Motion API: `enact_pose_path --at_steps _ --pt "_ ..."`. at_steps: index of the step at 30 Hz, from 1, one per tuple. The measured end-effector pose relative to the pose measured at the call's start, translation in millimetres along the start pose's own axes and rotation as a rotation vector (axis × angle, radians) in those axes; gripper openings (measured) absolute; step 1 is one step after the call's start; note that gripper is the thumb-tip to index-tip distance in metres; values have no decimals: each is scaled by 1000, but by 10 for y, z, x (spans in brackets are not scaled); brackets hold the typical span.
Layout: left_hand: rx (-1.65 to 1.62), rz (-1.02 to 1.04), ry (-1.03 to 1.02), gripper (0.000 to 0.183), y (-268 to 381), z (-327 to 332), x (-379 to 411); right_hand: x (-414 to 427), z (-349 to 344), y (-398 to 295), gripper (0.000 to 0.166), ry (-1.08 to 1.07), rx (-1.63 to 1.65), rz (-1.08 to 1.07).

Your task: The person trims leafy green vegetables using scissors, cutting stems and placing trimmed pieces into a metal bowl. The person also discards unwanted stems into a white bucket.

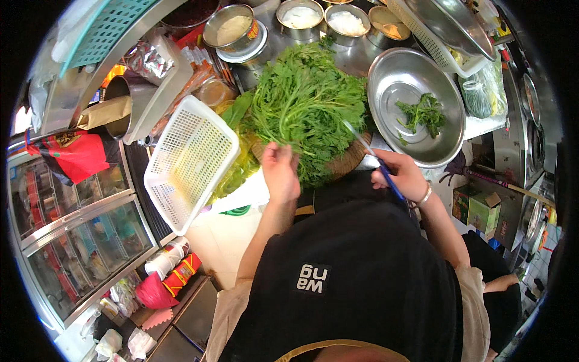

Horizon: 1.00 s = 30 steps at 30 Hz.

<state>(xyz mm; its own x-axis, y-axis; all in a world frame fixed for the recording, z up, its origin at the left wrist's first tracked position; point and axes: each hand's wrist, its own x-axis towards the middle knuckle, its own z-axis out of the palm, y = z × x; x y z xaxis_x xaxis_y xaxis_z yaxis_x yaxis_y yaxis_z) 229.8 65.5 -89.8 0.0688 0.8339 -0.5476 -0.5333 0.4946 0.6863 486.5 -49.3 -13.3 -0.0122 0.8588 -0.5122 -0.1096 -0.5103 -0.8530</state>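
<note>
A large heap of leafy greens (303, 95) with thin pale stems lies before me on a round wooden chopping board (346, 163). My left hand (281, 174) is at the near-left edge of the heap, fingers curled by the stems and slightly blurred; whether it grips any is unclear. In my right hand (400, 174) is a knife (359, 135) with a blue handle, its narrow blade pointing up-left over the greens' right side. Right of the heap stands a steel basin (389, 95) with a small bunch of cut greens (425, 113) inside.
A white perforated plastic basket (156, 181) stands tilted at the left. Steel pots (301, 34) of white and pale contents line the counter's back. A glass-doored cabinet (86, 244) is at far left. Another person's arm (501, 283) shows at lower right.
</note>
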Motion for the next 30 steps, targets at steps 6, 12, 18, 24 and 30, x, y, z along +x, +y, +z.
enact_pose_path --at_steps 6,12,18,24,30 --pt "775 386 137 63 -223 -178 -306 189 -83 232 43 -11 -512 -6" --pt "1280 973 -205 6 430 586 144 268 -10 199 45 -41 -669 -143" --pt "2029 808 -568 17 469 876 586 297 51 -27 45 -85 -831 -180" --pt "1291 471 -256 6 926 945 486 226 -145 31 47 -43 -495 -294" --pt "64 113 -129 11 756 790 361 217 -119 -313 50 -439 235 69"
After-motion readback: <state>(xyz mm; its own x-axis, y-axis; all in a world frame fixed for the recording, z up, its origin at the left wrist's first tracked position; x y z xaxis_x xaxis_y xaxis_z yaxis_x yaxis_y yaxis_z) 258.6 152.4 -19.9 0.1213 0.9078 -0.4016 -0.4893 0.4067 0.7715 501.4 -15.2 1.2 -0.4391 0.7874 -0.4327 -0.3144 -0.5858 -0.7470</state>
